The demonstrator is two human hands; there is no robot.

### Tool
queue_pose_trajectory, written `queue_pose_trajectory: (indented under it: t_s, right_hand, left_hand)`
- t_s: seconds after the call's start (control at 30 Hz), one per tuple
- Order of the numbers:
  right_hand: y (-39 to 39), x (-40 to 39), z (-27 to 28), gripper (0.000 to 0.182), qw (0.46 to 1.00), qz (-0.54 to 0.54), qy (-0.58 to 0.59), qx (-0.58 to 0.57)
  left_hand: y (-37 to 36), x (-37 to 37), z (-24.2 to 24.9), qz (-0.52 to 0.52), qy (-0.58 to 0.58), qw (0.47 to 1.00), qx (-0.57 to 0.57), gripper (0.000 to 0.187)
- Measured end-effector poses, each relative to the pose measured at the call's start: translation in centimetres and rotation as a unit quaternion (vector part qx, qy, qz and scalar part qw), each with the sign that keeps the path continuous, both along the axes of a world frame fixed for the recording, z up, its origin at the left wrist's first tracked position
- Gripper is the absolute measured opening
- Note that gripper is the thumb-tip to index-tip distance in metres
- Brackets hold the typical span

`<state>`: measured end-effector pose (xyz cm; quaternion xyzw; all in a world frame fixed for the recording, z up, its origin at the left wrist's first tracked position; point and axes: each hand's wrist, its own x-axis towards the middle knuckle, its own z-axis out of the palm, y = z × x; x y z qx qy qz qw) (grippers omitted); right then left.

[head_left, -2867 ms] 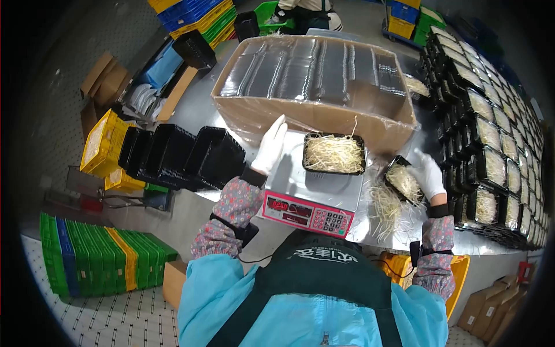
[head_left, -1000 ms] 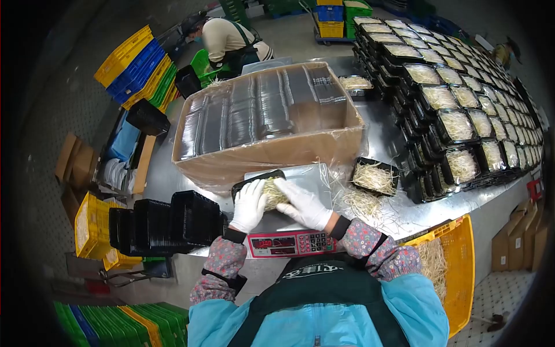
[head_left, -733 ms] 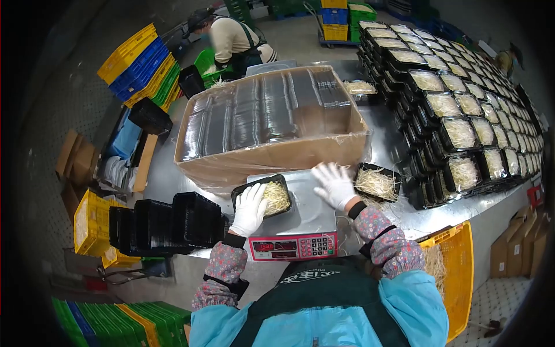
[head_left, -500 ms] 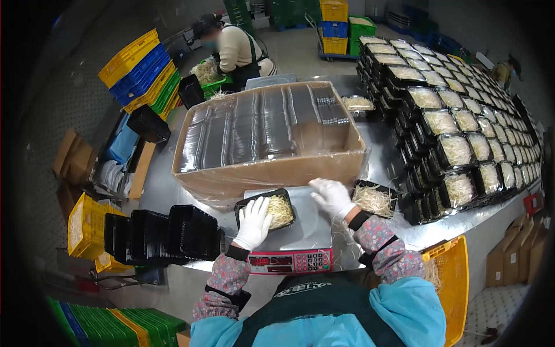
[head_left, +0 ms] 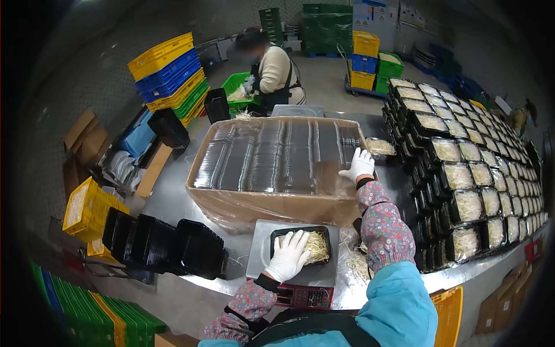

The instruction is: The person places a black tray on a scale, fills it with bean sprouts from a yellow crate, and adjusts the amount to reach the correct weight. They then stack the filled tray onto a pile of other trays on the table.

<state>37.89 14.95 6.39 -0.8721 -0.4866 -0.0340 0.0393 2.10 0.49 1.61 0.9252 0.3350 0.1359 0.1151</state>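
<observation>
On the red scale [head_left: 260, 254] sits a black tray of bean sprouts [head_left: 317, 247] — the left hand [head_left: 287, 256] lies on it, fingers a bit spread. Beyond the scale, the right hand [head_left: 359, 166], fingers spread, is at the big cardboard box's [head_left: 272, 203] right side.

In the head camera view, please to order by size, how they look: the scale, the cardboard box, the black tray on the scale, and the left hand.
1. Cardboard box
2. Scale
Tray and left hand: too alike to rank, and the hand covers part of the tray.
</observation>
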Motion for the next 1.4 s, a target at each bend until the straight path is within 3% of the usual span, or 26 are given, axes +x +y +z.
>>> queue_pose_trajectory:
  t_s: [0.17,0.27,0.43,0.57,0.73,0.9,0.93,1.0,1.07,1.2,1.27,1.33,1.37,1.4]
  right_hand:
    - [1.5,1.4,1.1,0.103,0.996,0.025,0.046,-0.069]
    - [1.4,0.7,2.6,0.104,0.990,0.012,0.114,-0.082]
    - [1.4,1.1,0.3,0.109,0.981,-0.021,0.183,0.055]
    - [1.3,2.3,-1.0,0.099,0.982,0.016,0.177,0.066]
    - [1.1,1.2,-0.5,0.090,0.986,-0.016,0.167,0.021]
    - [0.4,0.3,2.3,0.123,0.985,0.004,0.168,-0.051]
    - [0.4,-0.3,2.6,0.123,0.985,0.006,0.166,-0.052]
    - [0.5,-1.5,2.7,0.124,0.996,0.061,0.057,-0.040]
    - [1.3,-2.0,2.6,0.126,0.988,0.137,0.068,-0.032]
    - [4.1,-3.9,2.6,0.134,0.964,0.196,0.110,-0.139]
    - [5.2,-4.4,2.3,0.124,0.965,0.186,0.103,-0.155]
    - [5.8,-3.7,1.1,0.104,0.982,0.151,0.082,-0.081]
    - [6.1,-3.0,0.6,0.084,0.984,0.143,0.097,-0.045]
    - [6.0,-2.4,0.2,0.085,0.985,0.155,0.057,-0.056]
  left_hand:
    - [0.0,0.0,0.2,-0.003,-0.017,0.999,0.036,0.060]
    - [0.0,0.0,0.7,-0.001,-0.011,0.999,0.033,0.060]
    - [0.0,0.2,0.7,0.010,-0.020,0.999,0.024,0.059]
    - [-0.2,0.1,0.8,0.008,-0.004,1.000,0.017,0.060]
    - [-0.1,0.1,0.9,0.007,-0.009,1.000,0.024,0.060]
    - [-0.1,0.0,0.6,0.006,-0.022,0.999,0.036,0.060]
    - [-0.1,0.0,0.6,0.006,-0.019,0.999,0.031,0.060]
    - [-0.1,0.0,0.6,0.008,-0.017,0.999,0.030,0.060]
    - [-0.1,0.0,0.6,0.009,-0.014,0.999,0.030,0.060]
    - [-0.1,0.0,0.6,0.008,-0.010,1.000,0.028,0.060]
    - [-0.1,0.0,0.7,0.008,-0.006,0.999,0.034,0.060]
    - [-0.1,0.0,0.8,0.005,-0.010,0.999,0.032,0.060]
    - [-0.1,0.0,0.9,0.008,-0.006,0.999,0.036,0.059]
    - [-0.1,0.0,0.7,0.011,-0.006,0.999,0.037,0.059]
